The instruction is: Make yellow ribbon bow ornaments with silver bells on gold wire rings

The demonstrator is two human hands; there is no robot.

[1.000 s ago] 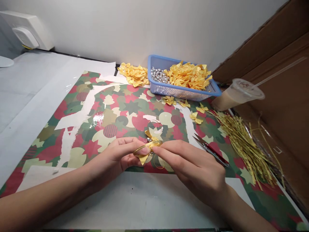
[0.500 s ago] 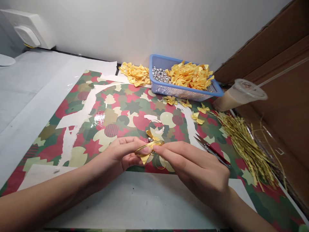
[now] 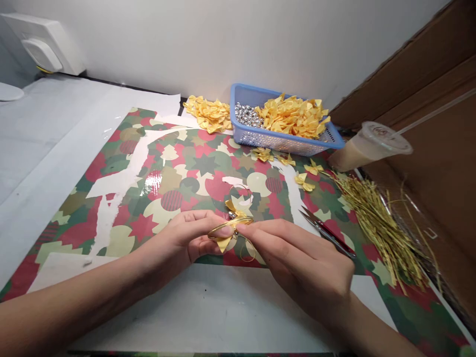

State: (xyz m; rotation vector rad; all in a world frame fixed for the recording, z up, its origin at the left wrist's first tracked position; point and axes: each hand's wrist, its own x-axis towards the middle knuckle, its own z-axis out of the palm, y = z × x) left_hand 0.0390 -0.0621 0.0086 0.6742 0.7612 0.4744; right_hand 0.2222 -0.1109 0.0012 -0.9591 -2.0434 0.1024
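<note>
A small yellow ribbon bow point(image 3: 226, 240) with a silver bead sits between my two hands, low in the middle of the view. My left hand point(image 3: 186, 238) pinches the bow with thumb and fingers closed. My right hand point(image 3: 301, 263) pinches a thin gold cord point(image 3: 229, 226) that loops over the bow, its fingertips touching those of the left hand. Both hands hover just above the patterned paper point(image 3: 178, 183).
A blue basket point(image 3: 282, 144) of yellow bows and silver beads stands at the back. More bows point(image 3: 208, 114) lie heaped to its left, a few loose ones in front. Red-handled scissors point(image 3: 327, 233), a bundle of gold cords point(image 3: 375, 223), a lidded drink cup point(image 3: 368, 146) and a cardboard wall lie right.
My right hand's fingers have shifted slightly on the gold cord. The bow and my left hand stay in the same place.
</note>
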